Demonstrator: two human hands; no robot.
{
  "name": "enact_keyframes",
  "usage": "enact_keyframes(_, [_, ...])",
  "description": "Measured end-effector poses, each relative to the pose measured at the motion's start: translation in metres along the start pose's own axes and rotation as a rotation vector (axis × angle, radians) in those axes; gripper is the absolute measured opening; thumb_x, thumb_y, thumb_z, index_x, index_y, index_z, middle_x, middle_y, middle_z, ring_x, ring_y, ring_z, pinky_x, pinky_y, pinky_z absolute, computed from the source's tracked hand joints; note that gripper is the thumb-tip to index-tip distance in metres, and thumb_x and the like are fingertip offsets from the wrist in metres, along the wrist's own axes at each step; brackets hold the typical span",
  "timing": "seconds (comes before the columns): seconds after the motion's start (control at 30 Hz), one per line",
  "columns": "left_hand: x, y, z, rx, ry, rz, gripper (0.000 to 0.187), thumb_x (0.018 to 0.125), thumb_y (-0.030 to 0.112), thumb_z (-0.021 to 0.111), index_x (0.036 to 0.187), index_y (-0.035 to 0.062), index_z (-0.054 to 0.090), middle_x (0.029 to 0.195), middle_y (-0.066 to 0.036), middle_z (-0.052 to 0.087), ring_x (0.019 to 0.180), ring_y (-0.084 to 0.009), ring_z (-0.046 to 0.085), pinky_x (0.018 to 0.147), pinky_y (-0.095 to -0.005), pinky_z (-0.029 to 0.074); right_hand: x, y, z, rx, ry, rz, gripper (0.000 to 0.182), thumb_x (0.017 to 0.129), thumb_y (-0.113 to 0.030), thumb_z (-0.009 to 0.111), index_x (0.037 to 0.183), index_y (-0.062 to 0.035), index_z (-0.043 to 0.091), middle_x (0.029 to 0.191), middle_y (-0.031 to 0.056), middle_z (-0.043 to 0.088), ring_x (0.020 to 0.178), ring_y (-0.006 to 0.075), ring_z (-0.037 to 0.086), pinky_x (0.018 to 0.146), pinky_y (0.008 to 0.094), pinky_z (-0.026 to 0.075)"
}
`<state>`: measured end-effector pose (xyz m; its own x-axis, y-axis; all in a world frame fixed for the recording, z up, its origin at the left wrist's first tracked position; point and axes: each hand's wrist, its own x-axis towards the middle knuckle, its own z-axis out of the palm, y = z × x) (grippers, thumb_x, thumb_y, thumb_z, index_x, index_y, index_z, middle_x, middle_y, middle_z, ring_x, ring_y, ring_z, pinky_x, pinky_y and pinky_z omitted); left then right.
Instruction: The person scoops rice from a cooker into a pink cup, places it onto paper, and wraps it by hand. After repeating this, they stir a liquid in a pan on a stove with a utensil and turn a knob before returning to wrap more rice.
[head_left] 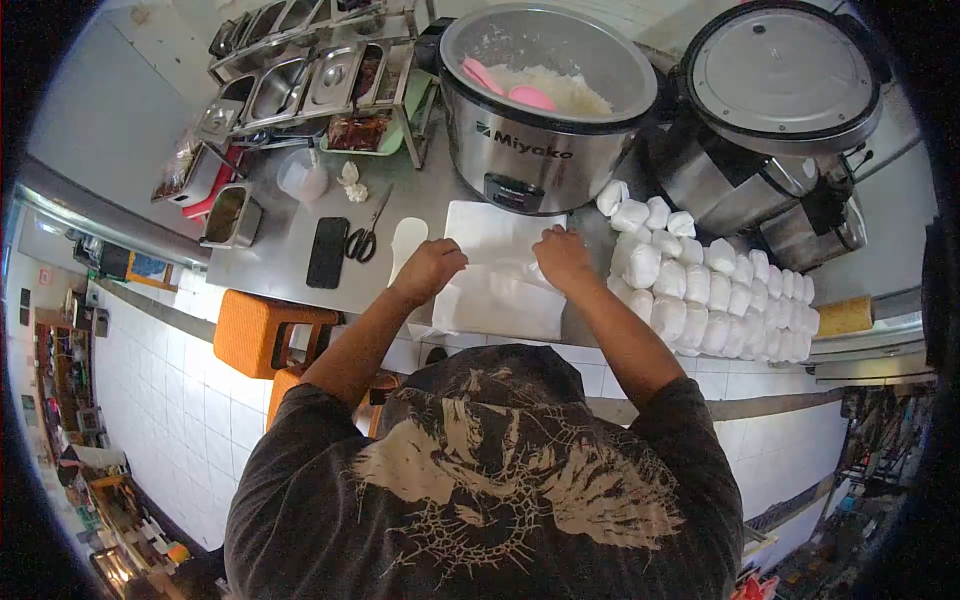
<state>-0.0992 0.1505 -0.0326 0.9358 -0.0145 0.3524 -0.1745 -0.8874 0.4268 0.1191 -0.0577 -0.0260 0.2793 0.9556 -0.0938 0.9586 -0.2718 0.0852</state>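
White paper sheets (500, 305) lie on the steel counter (285, 270) in front of my body. At their left side my left hand (432, 270) has its fingers closed on the paper's edge. My right hand (563, 257) pinches the same paper on the right. Between my hands the paper looks raised or folded; what is under the fold is hidden. A white paddle-shaped piece (408, 243) rests just left of my left hand. Many white wrapped bundles (690, 285) are stacked to the right. Behind the paper stands a large cooker (545, 140) holding rice and a pink scoop (530, 97).
A black phone (327, 252) and scissors (362, 240) lie at left, near a plastic cup (302, 175). Steel trays (278, 90) fill a rack at the back left. A second lidded cooker (785, 80) stands at the back right. Orange stools (258, 330) are below the counter.
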Motion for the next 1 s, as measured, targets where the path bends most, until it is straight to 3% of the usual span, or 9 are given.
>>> enact_keyframes(0.13, [-0.007,0.002,0.002,0.066,0.071,-0.059,0.014,0.081,0.006,0.071,0.094,0.0098,0.067,0.091,-0.009,0.066,0.089,-0.0301,0.065,0.077,-0.0436,0.05,0.004,0.005,0.014,0.155,-0.002,0.045,0.021,0.086,-0.014,0.058,0.089,-0.0079,0.078,0.107,0.0134,0.073,0.099,0.0275,0.07,0.091,0.0476,0.053])
enact_keyframes(0.23, [-0.013,0.003,-0.001,0.082,0.095,-0.087,0.016,0.079,0.004,0.071,0.093,0.0106,0.067,0.094,-0.01,0.066,0.091,-0.0312,0.065,0.078,-0.0433,0.05,-0.001,0.009,0.008,0.072,-0.231,0.099,0.026,0.089,-0.013,0.053,0.102,-0.0099,0.076,0.121,0.0125,0.069,0.119,0.0274,0.062,0.104,0.0493,0.047])
enact_keyframes(0.33, [-0.018,0.002,-0.001,0.083,0.061,-0.144,0.021,0.077,0.002,0.07,0.096,0.0119,0.067,0.102,-0.011,0.066,0.096,-0.0315,0.063,0.084,-0.0445,0.049,-0.02,-0.01,0.012,0.128,0.217,-0.091,0.035,0.093,-0.013,0.048,0.12,-0.0107,0.07,0.133,0.0118,0.062,0.135,0.0274,0.051,0.116,0.0484,0.036])
enact_keyframes(0.37, [-0.019,0.001,0.0,0.079,0.044,-0.169,0.023,0.077,0.001,0.07,0.097,0.0124,0.067,0.105,-0.011,0.065,0.099,-0.0315,0.063,0.087,-0.0451,0.048,-0.023,-0.016,0.009,0.144,0.142,-0.122,0.038,0.092,-0.012,0.048,0.126,-0.0099,0.066,0.136,0.0123,0.06,0.136,0.0278,0.049,0.118,0.0474,0.034])
enact_keyframes(0.57, [-0.003,0.046,-0.016,0.173,0.007,-0.127,0.049,0.07,0.003,0.067,0.118,0.0093,0.066,0.127,-0.012,0.06,0.128,-0.0338,0.05,0.11,-0.0547,0.034,-0.047,-0.069,-0.005,0.243,-0.068,0.008,0.046,0.094,-0.012,0.045,0.137,0.0027,0.054,0.147,0.0154,0.052,0.14,0.029,0.045,0.121,0.0487,0.028])
enact_keyframes(0.6, [0.0,0.057,0.004,0.235,-0.162,-0.103,0.06,0.07,0.007,0.067,0.13,0.0061,0.061,0.142,-0.011,0.053,0.141,-0.0316,0.04,0.118,-0.0558,0.024,-0.052,-0.078,0.004,0.235,-0.066,0.047,0.048,0.095,-0.013,0.044,0.14,0.0024,0.051,0.149,0.0162,0.049,0.142,0.0301,0.042,0.121,0.0487,0.027])
enact_keyframes(0.73, [0.003,0.104,0.068,0.323,-0.249,0.024,0.072,0.086,0.017,0.056,0.153,0.0006,0.034,0.163,-0.015,0.026,0.154,-0.03,0.016,0.123,-0.0569,0.008,-0.062,-0.1,0.037,0.325,-0.034,0.161,0.06,0.099,-0.021,0.042,0.153,0.0024,0.032,0.16,0.0195,0.032,0.149,0.0346,0.029,0.123,0.0486,0.021])
enact_keyframes(0.83, [-0.003,0.091,0.092,0.123,-0.244,-0.164,0.074,0.089,0.014,0.052,0.156,-0.002,0.025,0.165,-0.017,0.022,0.155,-0.0323,0.013,0.121,-0.0627,0.007,-0.071,-0.107,0.053,0.394,0.046,0.217,0.061,0.1,-0.021,0.043,0.154,0.0042,0.028,0.162,0.0212,0.026,0.15,0.0374,0.026,0.123,0.0499,0.019])
enact_keyframes(1.0, [-0.019,0.078,0.065,0.352,-0.439,-0.26,0.071,0.097,0.022,0.048,0.157,-0.0005,0.019,0.166,-0.017,0.015,0.154,-0.0337,0.014,0.118,-0.0677,0.012,-0.074,-0.123,0.062,0.613,0.162,0.349,0.071,0.1,-0.023,0.051,0.154,0.0091,0.018,0.161,0.0287,0.021,0.151,0.0432,0.019,0.123,0.0537,0.016])
